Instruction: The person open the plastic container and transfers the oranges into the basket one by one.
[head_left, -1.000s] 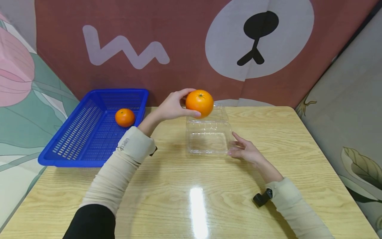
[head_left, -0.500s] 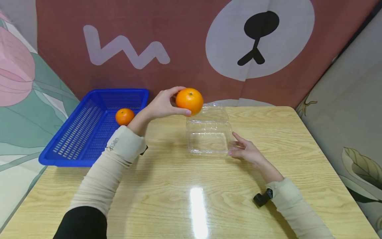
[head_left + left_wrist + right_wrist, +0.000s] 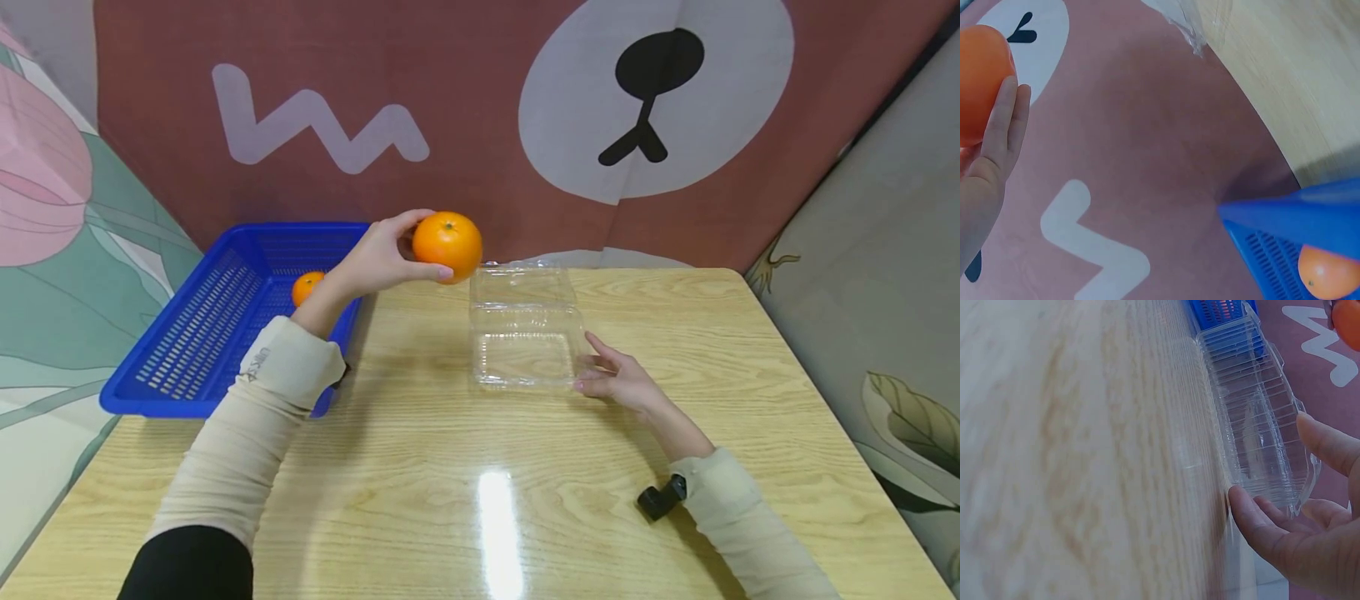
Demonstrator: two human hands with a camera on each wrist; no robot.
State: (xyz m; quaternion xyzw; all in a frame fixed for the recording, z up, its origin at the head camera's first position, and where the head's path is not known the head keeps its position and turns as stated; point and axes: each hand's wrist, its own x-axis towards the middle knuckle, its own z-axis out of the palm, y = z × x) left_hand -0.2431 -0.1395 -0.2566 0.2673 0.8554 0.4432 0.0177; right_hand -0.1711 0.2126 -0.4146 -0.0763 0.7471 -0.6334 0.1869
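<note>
In the head view my left hand grips an orange between thumb and fingers, held in the air left of the clear plastic container's lid. In the left wrist view the orange is cut off by the frame edge. The clear plastic clamshell container stands on the table with its lid folded back. My right hand touches the container's right end with spread, relaxed fingers. In the right wrist view fingertips rest by the container's end wall.
A blue plastic basket stands at the table's left, with a second orange inside, partly hidden by my left forearm. The wooden table ends at a printed cloth backdrop.
My left hand has moved left and slightly up with the orange, from over the container's lid towards the basket. Its forearm now covers part of the second orange. My right hand stays put.
</note>
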